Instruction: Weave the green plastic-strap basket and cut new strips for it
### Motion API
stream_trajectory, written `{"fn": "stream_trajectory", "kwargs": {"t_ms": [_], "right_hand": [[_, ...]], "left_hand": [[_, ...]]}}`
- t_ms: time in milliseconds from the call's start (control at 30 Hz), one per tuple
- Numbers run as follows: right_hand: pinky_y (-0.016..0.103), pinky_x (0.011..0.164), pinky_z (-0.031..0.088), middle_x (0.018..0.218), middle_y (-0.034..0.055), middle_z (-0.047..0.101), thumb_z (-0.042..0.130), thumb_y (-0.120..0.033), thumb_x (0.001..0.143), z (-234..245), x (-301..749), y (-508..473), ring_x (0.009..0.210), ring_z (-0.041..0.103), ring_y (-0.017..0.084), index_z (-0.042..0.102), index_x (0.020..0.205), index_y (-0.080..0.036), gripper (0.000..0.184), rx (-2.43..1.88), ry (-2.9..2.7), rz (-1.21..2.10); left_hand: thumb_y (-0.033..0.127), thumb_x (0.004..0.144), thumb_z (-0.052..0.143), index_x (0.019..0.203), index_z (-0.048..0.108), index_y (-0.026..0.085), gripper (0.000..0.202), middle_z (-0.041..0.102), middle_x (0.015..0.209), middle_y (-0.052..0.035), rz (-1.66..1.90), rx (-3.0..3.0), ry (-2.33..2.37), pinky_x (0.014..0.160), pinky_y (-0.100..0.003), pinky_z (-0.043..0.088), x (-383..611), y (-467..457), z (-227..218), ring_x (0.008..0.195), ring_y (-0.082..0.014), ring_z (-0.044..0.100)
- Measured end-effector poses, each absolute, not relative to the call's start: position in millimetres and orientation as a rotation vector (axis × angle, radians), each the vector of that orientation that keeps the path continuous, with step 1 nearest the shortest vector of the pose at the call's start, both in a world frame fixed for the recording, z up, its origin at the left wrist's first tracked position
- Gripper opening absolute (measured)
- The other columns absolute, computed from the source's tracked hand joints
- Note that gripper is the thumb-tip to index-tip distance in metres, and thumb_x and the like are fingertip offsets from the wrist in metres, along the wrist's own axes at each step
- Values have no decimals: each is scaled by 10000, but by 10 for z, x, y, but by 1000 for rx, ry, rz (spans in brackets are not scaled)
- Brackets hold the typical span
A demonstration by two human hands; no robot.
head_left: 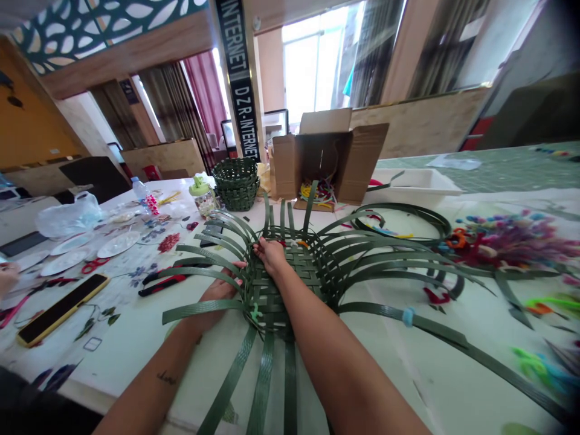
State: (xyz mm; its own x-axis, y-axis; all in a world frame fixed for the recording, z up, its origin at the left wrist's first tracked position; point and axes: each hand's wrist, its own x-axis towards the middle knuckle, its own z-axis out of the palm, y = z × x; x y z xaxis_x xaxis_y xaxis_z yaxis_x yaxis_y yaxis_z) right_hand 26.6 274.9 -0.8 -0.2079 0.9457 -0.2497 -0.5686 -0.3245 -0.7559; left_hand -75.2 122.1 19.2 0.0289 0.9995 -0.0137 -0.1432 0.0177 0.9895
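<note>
A woven base of dark green plastic strips [290, 275] lies on the white table [385, 362], with long loose strips fanning out all round it. My right hand [270, 254] rests on the far left part of the weave, fingers closed on a strip end. My left hand [221, 289] is at the left edge of the weave, partly under the loose strips, its fingers pinching a strip there.
Two finished green baskets [236, 183] are stacked behind, next to an open cardboard box [326, 158] and a white tray [412, 184]. A coil of green strip [403, 220], coloured pipe cleaners [507, 238], red-handled pliers [163, 284], a phone [61, 308] and plates [118, 243] lie around.
</note>
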Motion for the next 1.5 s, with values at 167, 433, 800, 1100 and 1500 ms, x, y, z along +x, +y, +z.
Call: {"fn": "stream_trajectory", "kwargs": {"t_ms": [167,433,800,1100,1500], "right_hand": [[166,496,452,508,-35,542,640,-195,780,15,253,2718,483,540,67,509,583,-144,242,-814,-727,1719],[174,423,394,402,-73,472,731,-300,657,37,162,2723,399,469,73,515,549,-158,279,-939,-924,1558],[174,417,400,408,-94,426,589,-176,826,30,61,2769,371,450,65,431,610,-178,269,-1143,-874,1538],[262,610,525,933,38,609,536,-289,901,91,83,2803,723,598,114,571,1048,-125,223,-1203,-832,1741],[219,548,503,869,18,600,538,-251,900,85,182,2783,652,574,88,574,1005,-118,173,-1088,-802,1820]], "left_hand": [[241,777,632,1198,567,211,427,622,1081,-57,1167,1119,1096,843,-318,392,-785,1288,147,1052,-242,525],[221,757,647,1200,560,202,452,618,1080,-59,1154,1132,1082,881,-337,375,-789,1311,200,1066,-246,512],[182,764,647,1298,441,252,577,627,1060,-31,1345,993,950,766,-290,450,-650,1260,139,886,-174,585],[206,759,657,1388,358,233,698,624,1145,-75,1300,973,832,911,-385,440,-571,1271,123,1071,-264,566],[172,752,627,1280,515,226,542,667,1041,-47,1260,951,917,886,-343,458,-604,1277,220,1007,-228,598]]}}
